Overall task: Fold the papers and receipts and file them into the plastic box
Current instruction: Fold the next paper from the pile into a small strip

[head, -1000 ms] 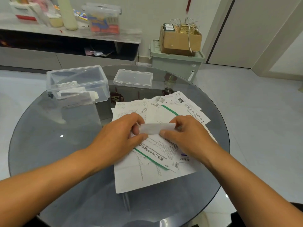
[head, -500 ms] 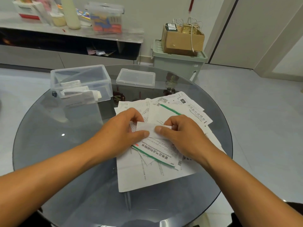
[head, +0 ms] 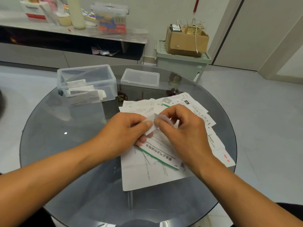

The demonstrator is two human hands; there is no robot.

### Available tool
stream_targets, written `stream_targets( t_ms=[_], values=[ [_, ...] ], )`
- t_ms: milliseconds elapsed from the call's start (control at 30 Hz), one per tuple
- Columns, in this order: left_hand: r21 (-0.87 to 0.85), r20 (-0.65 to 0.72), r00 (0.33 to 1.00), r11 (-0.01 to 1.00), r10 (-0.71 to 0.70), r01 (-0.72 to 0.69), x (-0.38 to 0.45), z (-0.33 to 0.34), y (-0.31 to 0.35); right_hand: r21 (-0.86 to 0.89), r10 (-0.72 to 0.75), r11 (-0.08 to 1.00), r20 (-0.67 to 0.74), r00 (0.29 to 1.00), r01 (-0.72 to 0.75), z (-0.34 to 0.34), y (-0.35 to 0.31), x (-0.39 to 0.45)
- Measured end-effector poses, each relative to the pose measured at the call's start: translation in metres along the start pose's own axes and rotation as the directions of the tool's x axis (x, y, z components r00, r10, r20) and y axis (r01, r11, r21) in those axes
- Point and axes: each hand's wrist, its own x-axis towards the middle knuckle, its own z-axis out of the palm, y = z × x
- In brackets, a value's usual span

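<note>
The left hand [head: 124, 133] and right hand [head: 182, 128] both pinch a small white paper slip [head: 151, 124], thumbs meeting at its middle; a second ago it lay stretched out as a longer strip between them, and now it is doubled over to about half that length, so this piece looks nearly ready for filing. Beneath the hands lies the loose pile of printed white papers and receipts [head: 147, 176] (most still unfolded) on the round dark glass table [head: 65, 145]. The open clear plastic box [head: 86, 82], already holding a few folded papers, stands well apart at the far left, its clear flat lid [head: 140, 78] just beside it, and nothing seems to block the way there.
</note>
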Motion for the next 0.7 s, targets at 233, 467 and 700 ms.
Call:
stream_targets(
  t_ms=[233,467,700],
  values=[
    [-0.664,0.248,0.955,0.690,-0.162,0.289,-0.007,-0.012,0.006,-0.049,-0.118,0.991,0.156,0.981,0.127,0.014,0.004,-0.005],
    [-0.343,0.191,0.977,0.927,-0.092,0.154,-0.013,-0.017,-0.005,0.411,0.166,0.882,0.184,0.969,-0.229,0.011,-0.016,0.001],
    [-0.073,-0.011,0.991,0.989,-0.133,0.132,-0.007,-0.046,-0.022,0.273,0.242,0.898,0.347,0.906,-0.345,0.013,-0.015,0.012]
  ],
)
